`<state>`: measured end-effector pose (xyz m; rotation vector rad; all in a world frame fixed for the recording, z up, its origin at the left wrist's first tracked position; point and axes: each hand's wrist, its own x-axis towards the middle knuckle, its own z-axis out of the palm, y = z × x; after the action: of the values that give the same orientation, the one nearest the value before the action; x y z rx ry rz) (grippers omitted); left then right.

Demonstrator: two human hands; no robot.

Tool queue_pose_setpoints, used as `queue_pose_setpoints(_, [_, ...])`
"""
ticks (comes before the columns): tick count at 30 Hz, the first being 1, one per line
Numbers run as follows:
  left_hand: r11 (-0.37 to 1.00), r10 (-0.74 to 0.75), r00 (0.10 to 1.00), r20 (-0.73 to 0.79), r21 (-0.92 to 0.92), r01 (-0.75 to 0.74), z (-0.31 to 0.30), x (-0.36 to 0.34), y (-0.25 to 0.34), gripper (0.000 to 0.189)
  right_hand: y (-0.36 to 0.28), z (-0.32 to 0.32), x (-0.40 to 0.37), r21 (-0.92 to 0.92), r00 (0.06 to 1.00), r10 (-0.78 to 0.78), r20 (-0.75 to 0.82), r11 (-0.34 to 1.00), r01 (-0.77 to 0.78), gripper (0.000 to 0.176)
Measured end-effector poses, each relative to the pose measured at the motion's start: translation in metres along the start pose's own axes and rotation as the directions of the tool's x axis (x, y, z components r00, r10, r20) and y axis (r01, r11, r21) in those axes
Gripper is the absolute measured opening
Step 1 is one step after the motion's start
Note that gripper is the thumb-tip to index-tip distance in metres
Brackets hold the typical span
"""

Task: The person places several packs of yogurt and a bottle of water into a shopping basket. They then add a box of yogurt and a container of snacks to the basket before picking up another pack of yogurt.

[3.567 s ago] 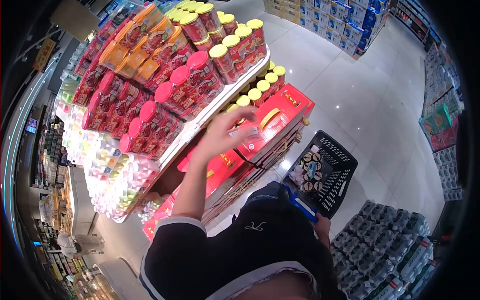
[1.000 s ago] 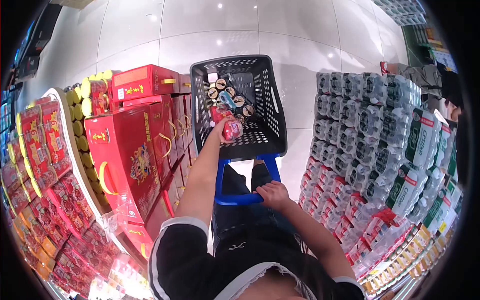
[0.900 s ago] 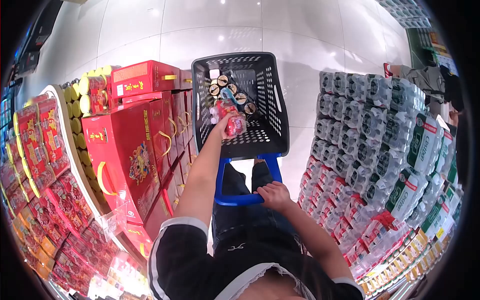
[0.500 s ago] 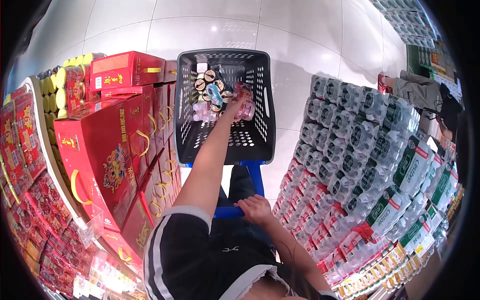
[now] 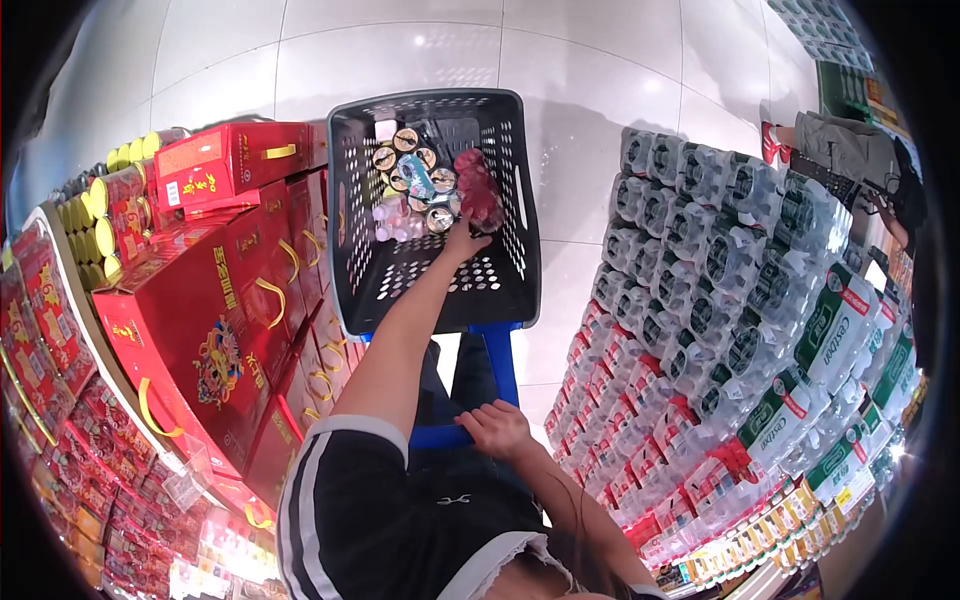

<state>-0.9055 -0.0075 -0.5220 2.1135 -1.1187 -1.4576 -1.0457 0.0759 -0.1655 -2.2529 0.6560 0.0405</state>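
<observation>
A black shopping basket (image 5: 345,290) on a blue-framed cart stands in front of me. Inside, on the right, lies a red plastic-wrapped pack (image 5: 478,190); its exact kind is hard to make out. My left hand (image 5: 463,243) is at the pack's near end, fingers apart and gripping nothing. Left of the pack are several round-lidded containers (image 5: 405,138), a teal patterned package (image 5: 414,175) and a cluster of small pinkish bottles (image 5: 398,219). Closer to my body, my right hand (image 5: 497,430) is closed on the blue cart handle (image 5: 440,437).
Red gift boxes (image 5: 190,330) with yellow handles are stacked on the left, beside a shelf of red packages (image 5: 40,290). Shrink-wrapped bottle packs (image 5: 690,300) rise on the right. A person (image 5: 850,150) is partly visible beyond them. Pale tiled floor (image 5: 590,60) lies ahead.
My left hand has come off the red pack and drawn back toward me, its fingers spreading. The pack stays at the basket's right side. My right hand keeps hold of the handle.
</observation>
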Motion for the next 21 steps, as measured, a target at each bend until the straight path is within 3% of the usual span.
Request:
queue_pose_setpoints(2, [0.936, -0.033, 0.991, 0.128, -0.344, 0.076, 0.020, 0.002, -0.036, 0.078, 0.000, 0.000, -0.001, -0.020, 1.000, -0.001, 0.009, 1.000, 0.001, 0.023])
queue_pose_setpoints(4, [0.993, -0.007, 0.999, 0.048, -0.113, 0.013, -0.006, -0.027, -0.014, 0.077, 0.001, 0.003, -0.002, 0.000, 1.000, 0.013, 0.004, 1.000, -0.013, 0.025])
queue_pose_setpoints(6, [0.946, -0.180, 0.963, 0.199, -0.235, 0.225, -0.047, -0.060, 0.025, 0.068, 0.001, 0.002, -0.002, -0.015, 1.000, 0.009, 0.000, 1.000, -0.009, 0.023])
queue_pose_setpoints(8, [0.966, -0.153, 0.957, 0.244, -0.169, 0.198, -0.044, -0.065, 0.001, 0.059, 0.000, 0.000, 0.001, -0.034, 1.000, 0.003, -0.006, 0.999, -0.003, 0.021])
queue_pose_setpoints(9, [0.983, -0.064, 0.979, 0.194, -0.157, 0.095, -0.039, -0.069, -0.016, 0.050, -0.001, -0.002, 0.003, -0.045, 0.999, 0.005, -0.036, 0.999, -0.007, 0.013])
queue_pose_setpoints(11, [0.987, -0.043, 0.980, 0.194, -0.143, 0.071, -0.040, -0.077, -0.032, 0.046, -0.001, -0.004, 0.006, -0.057, 0.995, 0.004, -0.100, 0.998, -0.010, 0.017])
queue_pose_setpoints(14, [0.966, -0.069, 0.957, 0.282, -0.222, 0.135, -0.080, -0.103, 0.002, 0.035, -0.001, -0.003, 0.008, -0.105, 0.988, -0.025, -0.153, 0.994, 0.009, 0.017])
queue_pose_setpoints(16, [0.900, 0.114, 0.947, 0.300, -0.434, 0.029, -0.108, -0.123, 0.035, 0.026, -0.001, 0.001, 0.005, -0.134, 0.981, -0.043, -0.190, 0.991, 0.018, 0.018])
queue_pose_setpoints(18, [0.842, 0.251, 0.894, 0.370, -0.539, -0.014, -0.160, -0.158, 0.111, 0.020, 0.001, 0.005, 0.003, -0.150, 0.987, -0.001, -0.162, 0.988, -0.023, 0.019])
queue_pose_setpoints(20, [0.722, 0.477, 0.795, 0.376, -0.683, -0.110, -0.227, -0.212, 0.200, 0.019, 0.003, 0.006, 0.000, -0.188, 0.982, -0.018, -0.185, 0.982, -0.017, 0.019])
queue_pose_setpoints(21, [0.640, 0.608, 0.719, 0.336, -0.744, -0.193, -0.258, -0.244, 0.235, 0.020, 0.002, 0.003, 0.000, -0.196, 0.996, 0.046, -0.077, 0.979, -0.060, 0.014])
